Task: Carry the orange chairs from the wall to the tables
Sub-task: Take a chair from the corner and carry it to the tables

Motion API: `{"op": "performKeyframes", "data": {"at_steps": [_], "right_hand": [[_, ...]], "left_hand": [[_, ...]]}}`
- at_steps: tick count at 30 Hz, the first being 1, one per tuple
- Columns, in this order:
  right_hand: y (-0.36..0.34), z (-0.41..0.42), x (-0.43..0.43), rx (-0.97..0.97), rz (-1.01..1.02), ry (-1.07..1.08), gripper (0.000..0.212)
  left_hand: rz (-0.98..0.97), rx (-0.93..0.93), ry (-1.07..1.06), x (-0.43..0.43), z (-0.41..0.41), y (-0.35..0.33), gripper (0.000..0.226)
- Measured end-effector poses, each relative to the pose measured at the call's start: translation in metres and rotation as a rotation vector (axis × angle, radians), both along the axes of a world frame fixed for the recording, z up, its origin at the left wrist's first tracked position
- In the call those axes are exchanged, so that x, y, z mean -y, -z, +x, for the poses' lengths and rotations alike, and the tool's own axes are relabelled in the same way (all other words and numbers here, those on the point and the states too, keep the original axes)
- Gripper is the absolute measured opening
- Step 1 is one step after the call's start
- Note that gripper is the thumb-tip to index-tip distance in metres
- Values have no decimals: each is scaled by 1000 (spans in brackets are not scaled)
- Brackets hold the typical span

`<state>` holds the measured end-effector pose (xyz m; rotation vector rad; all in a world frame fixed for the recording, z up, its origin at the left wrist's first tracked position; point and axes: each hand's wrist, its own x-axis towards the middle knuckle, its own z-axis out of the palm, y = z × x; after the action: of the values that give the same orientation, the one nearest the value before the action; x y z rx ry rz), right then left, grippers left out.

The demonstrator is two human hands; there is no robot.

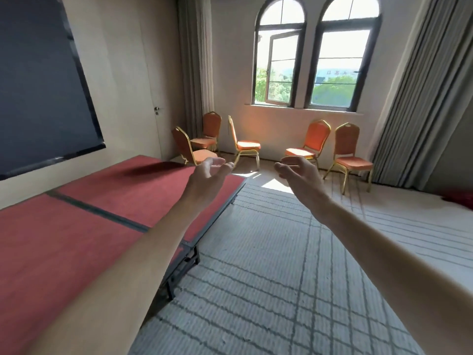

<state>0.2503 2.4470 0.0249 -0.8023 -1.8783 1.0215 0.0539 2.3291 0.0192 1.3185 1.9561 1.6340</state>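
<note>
Head view. Reaching forward with both bare arms, left hand [208,174] and right hand [294,171] side by side, palms turned inward. Loose, half-bent fingers [224,163] on both hands, spread apart, holding nothing at all.

Far past the fingers, by the back wall under two tall arched windows [317,55]: five orange padded chairs with gold metal frames [308,140]. Three beyond the left fingers, near a pale grey curtain [197,60]. Two beyond the right fingers, with the end chair [349,152] furthest out to the right. All standing on their legs, none touched, none at a desk yet.

Below and to the left of the left fingers: a long desk with a red cloth top [76,213] and black metal legs. Under both arms: a grey carpet with dark lines [268,265].

Looks like the start of one trip: going to fetch a chair, not carrying one.

Next, most likely: walk across the carpet to the wall and pick one chair, maybe the side-on chair [245,143] far ahead, between the two sets of fingers. Take the gold back in one hand and the seat edge in the other. Lift it off the floor, keep its legs away from the chairs close by, then turn and bring it beside the red desk.
</note>
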Motion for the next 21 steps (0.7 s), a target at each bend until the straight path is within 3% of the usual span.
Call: {"op": "performKeyframes", "data": {"at_steps": [5,12,21], "right_hand": [[10,-69,-111,28,-18,57,40],[48,-162,-323,13,-57,63,35],[33,-285,-569,28,-85,-10,32]], "left_hand": [[-43,7,67,-134,-75,13,36],[-48,-1,93,-345,-171,42,38],[-87,-46,0,-575,-288,21,39]]}}
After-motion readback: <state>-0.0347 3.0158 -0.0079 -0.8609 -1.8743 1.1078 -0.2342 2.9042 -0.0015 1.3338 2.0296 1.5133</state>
